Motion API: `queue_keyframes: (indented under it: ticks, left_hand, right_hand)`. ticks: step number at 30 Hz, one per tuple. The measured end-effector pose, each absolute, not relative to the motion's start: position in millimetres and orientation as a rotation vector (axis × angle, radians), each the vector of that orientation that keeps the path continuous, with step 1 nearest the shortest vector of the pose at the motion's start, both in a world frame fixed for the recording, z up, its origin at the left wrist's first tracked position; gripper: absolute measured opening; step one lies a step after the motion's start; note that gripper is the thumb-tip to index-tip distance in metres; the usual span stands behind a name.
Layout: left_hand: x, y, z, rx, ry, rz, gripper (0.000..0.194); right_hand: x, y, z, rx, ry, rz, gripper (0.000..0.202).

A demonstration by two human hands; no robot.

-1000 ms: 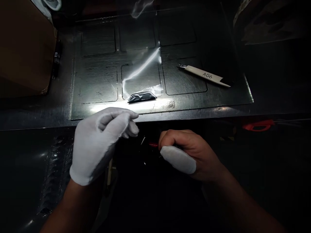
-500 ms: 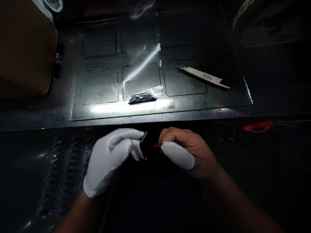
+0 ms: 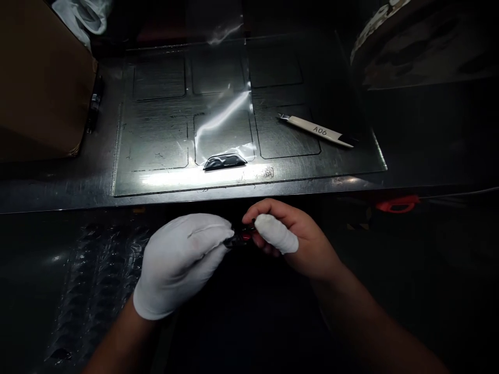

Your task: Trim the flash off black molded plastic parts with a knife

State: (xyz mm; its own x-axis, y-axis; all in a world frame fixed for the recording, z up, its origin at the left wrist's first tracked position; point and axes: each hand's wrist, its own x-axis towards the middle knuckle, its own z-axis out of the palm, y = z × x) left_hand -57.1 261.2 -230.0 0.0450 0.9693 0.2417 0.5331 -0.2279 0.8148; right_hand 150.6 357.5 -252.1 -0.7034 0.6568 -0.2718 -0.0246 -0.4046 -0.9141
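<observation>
My left hand [image 3: 179, 265], in a white glove, pinches a small glossy black piece [image 3: 236, 242] just below the table's front edge. Most of that piece is hidden by the glove. Facing it, my right hand [image 3: 304, 239] is bare except for a white cover on the thumb. Its thumb and fingers close on a small dark thing with a red part [image 3: 246, 236], too dim to name. The two hands nearly meet at the piece. Beyond them, a black trapezoid piece [image 3: 225, 162] lies on the glass sheet [image 3: 156, 179], at the end of a clear film strip [image 3: 224, 117].
A pale-handled cutter marked A06 [image 3: 312, 128] lies on the glass. A cardboard box [image 3: 42, 83] stands at left, with a black pen [image 3: 94, 104] beside it. Clear plastic trays [image 3: 101, 280] are at lower left. A red-handled tool [image 3: 397, 204] is at right.
My left hand has turned over, tilting the black piece from nearly upright to nearly flat. My right hand has shifted slightly left, and its fingers have opened out a little around the dark thing.
</observation>
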Motion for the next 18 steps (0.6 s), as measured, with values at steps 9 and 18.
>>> queue_keyframes:
  ticks: [9, 18]
  left_hand:
    - [-54, 247, -234, 1.019, 1.54, 1.196, 0.051]
    - [-28, 243, -251, 0.406, 0.719, 1.203, 0.046]
  right_hand:
    - [150, 354, -247, -0.699, -1.269, 2.147, 0.01]
    - [152, 353, -255, -0.667, -1.688, 1.902, 0.008]
